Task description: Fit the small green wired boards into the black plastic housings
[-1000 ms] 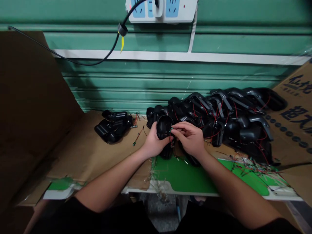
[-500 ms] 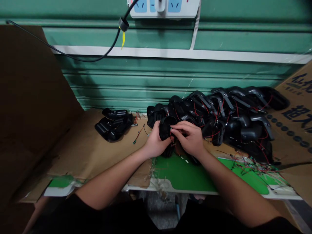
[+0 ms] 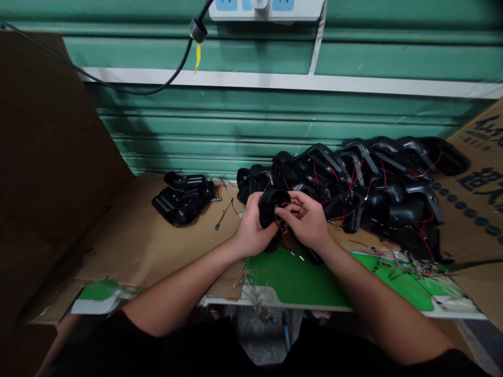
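The left hand [image 3: 253,224] has its grip clamped on a black housing [image 3: 269,207] above the counter [image 3: 298,285]; the right hand [image 3: 308,220] touches it, but whether that grip is closed cannot be told.

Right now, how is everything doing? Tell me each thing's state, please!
Black plastic housing: held
Left hand: curled around the housing
Right hand: fingers bent, at the housing
Big pile of black housings: heaped, red wires showing
Small pile of black housings: heaped on cardboard
Wire bundle: loose, tangled
White plug: in the power strip
Black cable: hanging, curved
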Demonstrator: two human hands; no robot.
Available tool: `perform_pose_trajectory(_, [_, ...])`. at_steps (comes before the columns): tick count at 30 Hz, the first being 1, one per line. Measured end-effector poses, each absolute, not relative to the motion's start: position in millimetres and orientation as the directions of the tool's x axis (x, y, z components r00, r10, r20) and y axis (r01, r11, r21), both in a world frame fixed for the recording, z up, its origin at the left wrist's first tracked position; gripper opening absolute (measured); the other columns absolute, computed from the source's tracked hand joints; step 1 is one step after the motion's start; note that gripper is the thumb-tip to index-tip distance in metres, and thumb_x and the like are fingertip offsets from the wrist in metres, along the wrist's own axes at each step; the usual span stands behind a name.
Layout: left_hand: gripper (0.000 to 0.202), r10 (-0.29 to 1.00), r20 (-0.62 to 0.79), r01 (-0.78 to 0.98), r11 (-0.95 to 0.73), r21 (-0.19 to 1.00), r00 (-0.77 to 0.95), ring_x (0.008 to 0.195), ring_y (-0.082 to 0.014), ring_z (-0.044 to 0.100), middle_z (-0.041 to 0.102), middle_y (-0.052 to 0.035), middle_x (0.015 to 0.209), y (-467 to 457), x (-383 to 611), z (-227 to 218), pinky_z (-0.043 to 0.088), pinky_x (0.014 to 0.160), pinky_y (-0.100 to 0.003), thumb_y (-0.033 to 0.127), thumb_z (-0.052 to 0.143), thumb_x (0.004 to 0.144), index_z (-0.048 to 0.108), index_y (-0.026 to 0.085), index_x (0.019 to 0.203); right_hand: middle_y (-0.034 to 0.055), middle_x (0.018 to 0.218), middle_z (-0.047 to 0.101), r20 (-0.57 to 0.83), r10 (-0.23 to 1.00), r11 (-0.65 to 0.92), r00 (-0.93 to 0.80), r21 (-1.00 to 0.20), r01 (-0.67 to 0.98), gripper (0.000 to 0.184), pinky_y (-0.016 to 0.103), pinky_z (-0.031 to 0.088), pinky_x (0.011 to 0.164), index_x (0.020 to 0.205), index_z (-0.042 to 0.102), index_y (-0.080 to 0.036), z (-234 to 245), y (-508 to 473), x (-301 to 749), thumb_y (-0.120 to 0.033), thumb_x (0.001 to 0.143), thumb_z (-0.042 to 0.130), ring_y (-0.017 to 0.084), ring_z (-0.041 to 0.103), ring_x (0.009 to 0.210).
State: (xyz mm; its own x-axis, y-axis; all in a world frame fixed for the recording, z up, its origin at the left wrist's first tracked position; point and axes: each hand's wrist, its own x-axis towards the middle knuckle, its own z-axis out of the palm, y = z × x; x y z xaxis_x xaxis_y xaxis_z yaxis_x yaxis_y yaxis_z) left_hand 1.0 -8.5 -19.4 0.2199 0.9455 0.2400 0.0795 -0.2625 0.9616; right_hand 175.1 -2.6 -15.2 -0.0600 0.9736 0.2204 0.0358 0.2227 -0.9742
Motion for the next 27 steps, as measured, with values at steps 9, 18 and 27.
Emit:
perform_pose_trajectory(9, [0.051, 0.917, 0.285, 0.190, -0.344, 0.920, 0.278, 0.121, -0.0144, 0.053, 0.055, -0.0114, 0.127, -15.3, 1.9, -18.6, 0.045, 0.111, -0.030, 0.022, 0.065, 0.081, 0.050, 0.014, 0.129, 0.0037, 0.076, 0.064, 0.187, 0.964, 0.213, -0.188, -0.968, 0.130, 0.026, 0.028, 0.053, 0.063, 0.085, 0.061, -0.017, -9.3, -5.8, 181.4, -0.033, 0.081, 0.081, 0.017, 0.063, 0.069])
perform_pose_trajectory(18, [0.053, 0.947, 0.202, 0.103, -0.234, 0.967, 0.250, 0.108, -0.0100, 0.056, 0.059, -0.0086, 0.120, -12.6, 3.7, -15.3, 0.047, 0.095, -0.023, 0.016, 0.064, 0.077, 0.046, 0.014, 0.126, 0.0051, 0.081, 0.067, 0.114, 0.983, 0.129, -0.146, -0.987, 0.099, 0.038, 0.028, 0.052, 0.057, 0.094, 0.065, -0.015, -9.5, -0.9, 178.8, -0.041, 0.076, 0.087, 0.016, 0.064, 0.066])
perform_pose_trajectory(27, [0.052, 0.949, 0.278, 0.272, -0.309, 0.911, 0.147, 0.111, -0.0098, 0.052, 0.057, -0.0082, 0.122, -3.1, -3.9, -16.6, 0.042, 0.100, -0.025, 0.020, 0.064, 0.077, 0.048, 0.013, 0.125, 0.0016, 0.065, 0.061, 0.045, 0.928, 0.183, -0.371, -0.921, 0.345, 0.025, 0.024, 0.038, 0.051, 0.080, 0.072, -0.015, 14.8, -9.5, 190.5, -0.038, 0.087, 0.076, 0.011, 0.052, 0.055])
